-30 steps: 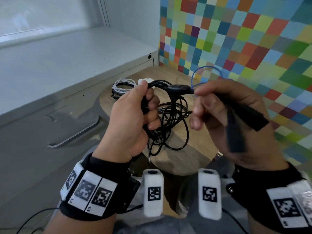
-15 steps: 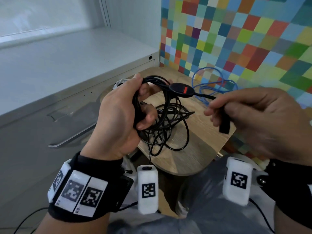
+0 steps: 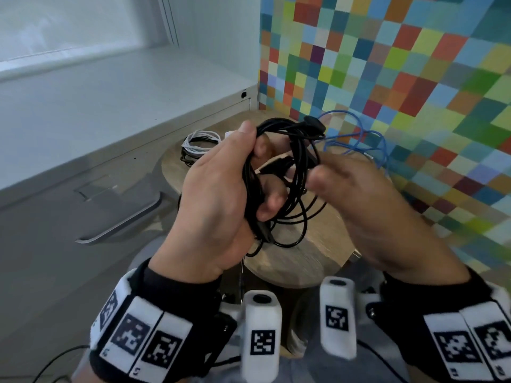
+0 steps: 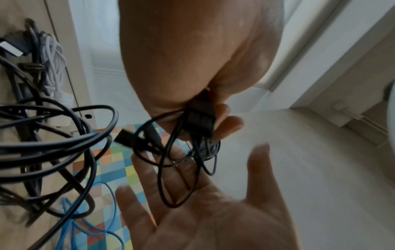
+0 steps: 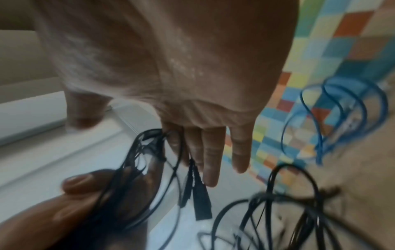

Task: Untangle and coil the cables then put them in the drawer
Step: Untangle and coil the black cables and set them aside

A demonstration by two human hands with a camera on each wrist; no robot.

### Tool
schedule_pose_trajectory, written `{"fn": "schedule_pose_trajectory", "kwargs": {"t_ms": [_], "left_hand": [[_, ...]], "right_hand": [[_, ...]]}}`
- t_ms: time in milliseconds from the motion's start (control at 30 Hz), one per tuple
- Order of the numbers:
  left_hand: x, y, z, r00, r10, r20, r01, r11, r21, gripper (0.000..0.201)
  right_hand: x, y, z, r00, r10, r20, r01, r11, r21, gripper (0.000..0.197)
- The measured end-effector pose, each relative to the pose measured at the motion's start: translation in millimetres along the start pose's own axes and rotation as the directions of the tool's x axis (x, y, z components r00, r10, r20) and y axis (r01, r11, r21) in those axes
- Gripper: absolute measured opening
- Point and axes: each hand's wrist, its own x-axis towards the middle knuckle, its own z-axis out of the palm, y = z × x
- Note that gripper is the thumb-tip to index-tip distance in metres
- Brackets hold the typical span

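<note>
My left hand (image 3: 221,189) grips a coil of black cable (image 3: 297,161) above the round wooden table (image 3: 318,252); its oval inline switch (image 3: 313,123) sits at the top of the coil. In the left wrist view a black plug (image 4: 199,118) is pressed under the curled fingers. My right hand (image 3: 354,194) is close against the coil's right side. Its palm (image 4: 213,219) is spread, its fingers (image 5: 211,160) are straight, and loops hang over them. A black connector (image 5: 200,203) dangles below the fingers.
More black cable (image 4: 53,152) lies tangled on the table. A blue cable (image 3: 367,139) lies at the back right by the chequered wall, and a white coiled cable (image 3: 199,140) at the back left. The grey drawer front with its handle (image 3: 121,225) is to the left.
My right hand let go of the cable end it pinched out to the right and came back to the coil. The switch section now lies on top of the coil.
</note>
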Motion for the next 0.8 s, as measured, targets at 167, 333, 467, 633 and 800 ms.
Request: {"fn": "schedule_pose_trajectory", "kwargs": {"t_ms": [167,333,467,633,800], "left_hand": [[-2.5,-5.2,2.8,0.993,0.108,0.045,-0.111,0.991,0.071,0.036],[1.2,-7.6,0.1,0.982,0.172,0.072,-0.185,0.944,0.274,0.031],[3.5,-9.8,-4.6,0.975,0.208,0.073,-0.22,0.899,0.379,0.032],[5.0,-8.7,-10.5,0.985,0.165,0.056,-0.173,0.888,0.426,0.037],[6.4,-9.7,-12.4,0.989,0.137,0.052,-0.146,0.916,0.375,0.036]], "right_hand": [[10.6,19.0,19.4,0.959,0.017,-0.281,0.025,0.989,0.146,0.022],[11.0,26.7,20.0,0.904,0.061,-0.424,0.024,0.981,0.191,0.018],[10.5,30.6,18.4,0.897,0.019,-0.441,0.061,0.984,0.166,0.023],[9.0,22.5,23.3,0.93,0.005,-0.369,0.135,0.926,0.354,0.027],[8.8,16.4,25.5,0.966,0.073,-0.246,0.057,0.875,0.481,0.011]]}}
